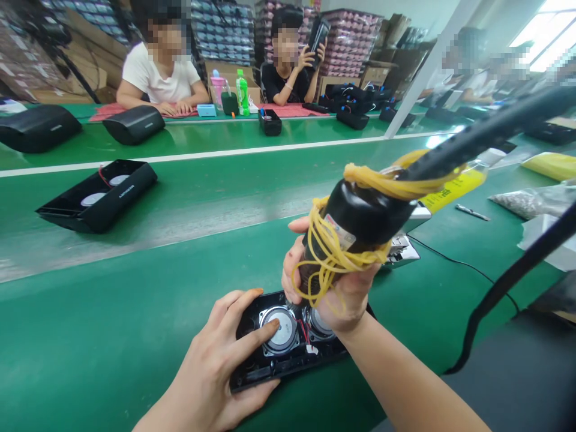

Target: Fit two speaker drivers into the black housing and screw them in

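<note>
left hand (220, 357) is grasping black rectangular plastic shell (288, 367) on green table (112, 336), touching round silver speaker (284, 343); right hand (353, 306) is clutching black cylindrical tool (373, 210) above. risk: tool slipping into thin red wires (304, 329) if shell is shifting.

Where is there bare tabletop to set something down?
Bare green table stretches left of the left hand, and another patch lies between the far open shell and the black tool. Crowded: right of that, with a plastic bag and yellow packet; the right hand crowds the near shell.
</note>
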A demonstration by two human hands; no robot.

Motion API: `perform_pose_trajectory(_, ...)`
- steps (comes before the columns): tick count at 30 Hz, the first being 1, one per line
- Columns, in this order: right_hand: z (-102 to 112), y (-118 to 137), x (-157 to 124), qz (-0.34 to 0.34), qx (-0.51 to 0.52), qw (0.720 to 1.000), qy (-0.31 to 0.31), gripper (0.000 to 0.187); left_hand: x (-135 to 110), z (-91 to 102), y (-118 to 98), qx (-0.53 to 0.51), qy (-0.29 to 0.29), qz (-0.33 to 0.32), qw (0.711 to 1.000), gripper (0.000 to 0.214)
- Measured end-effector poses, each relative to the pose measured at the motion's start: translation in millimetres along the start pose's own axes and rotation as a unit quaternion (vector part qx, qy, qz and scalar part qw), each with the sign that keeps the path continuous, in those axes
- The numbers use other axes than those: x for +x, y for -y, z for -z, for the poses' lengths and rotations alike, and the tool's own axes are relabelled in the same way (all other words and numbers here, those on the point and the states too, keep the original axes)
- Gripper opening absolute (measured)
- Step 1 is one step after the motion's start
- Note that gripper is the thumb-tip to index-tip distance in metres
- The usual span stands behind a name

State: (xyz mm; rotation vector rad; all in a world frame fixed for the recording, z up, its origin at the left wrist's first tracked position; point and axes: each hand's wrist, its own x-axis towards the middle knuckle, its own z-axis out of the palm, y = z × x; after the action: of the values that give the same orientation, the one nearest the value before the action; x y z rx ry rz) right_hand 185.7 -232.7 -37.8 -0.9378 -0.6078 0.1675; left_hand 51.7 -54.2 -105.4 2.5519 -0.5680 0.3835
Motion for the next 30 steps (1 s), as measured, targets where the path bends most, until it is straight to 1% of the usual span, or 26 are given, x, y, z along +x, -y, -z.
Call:
perform_pose_trajectory(4,1,2,-2,-0.001,0.001,1.000,-0.013,0.065,0,0.4,0,0.005,0.004,-0.005,1.000,0.057)
perform_pose_trajectory(8,4,5,-2,0.011,-0.008,1.000,-0.011,0.066,0,0.9,-1,0.003,0.003,-0.005,1.000,0.056)
perform_pose_trajectory(12,4,6,-2,0.007,-0.001,1.000,-0.028,0.064,0,0.7,-1,0.002,0.006,0.001,1.000,0.058)
perform_pose_trajectory(17,7,6,-2,0.029,0.001,1.000,-0.004,0.064,0,0.0,0,-0.001,0.003,-0.004,1.000,0.060)
perform_pose_trajectory(20,7,8,-2,0.029,0.016,0.999,0.017,0.061,1,-0.8,0,-0.004,-0.001,-0.003,1.000,0.060)
perform_pose_trajectory(21,6,9,-2,0.026,0.019,0.999,0.014,0.061,1,-1.2,0,-0.002,-0.004,-0.004,1.000,0.059)
perform_pose_trajectory(24,2,13,-2,0.033,0.027,0.998,-0.035,0.065,-1,-2.4,-1,0.004,-0.016,-0.008,1.000,0.056)
perform_pose_trajectory(26,0,17,-1,0.043,0.040,0.997,-0.057,0.067,-3,-2.5,-1,0.008,-0.016,0.004,1.000,0.056)
perform_pose_trajectory(30,4,23,0,0.069,0.059,0.995,-0.051,0.060,-2,-1.0,-4,0.005,0.008,0.042,0.999,0.074)
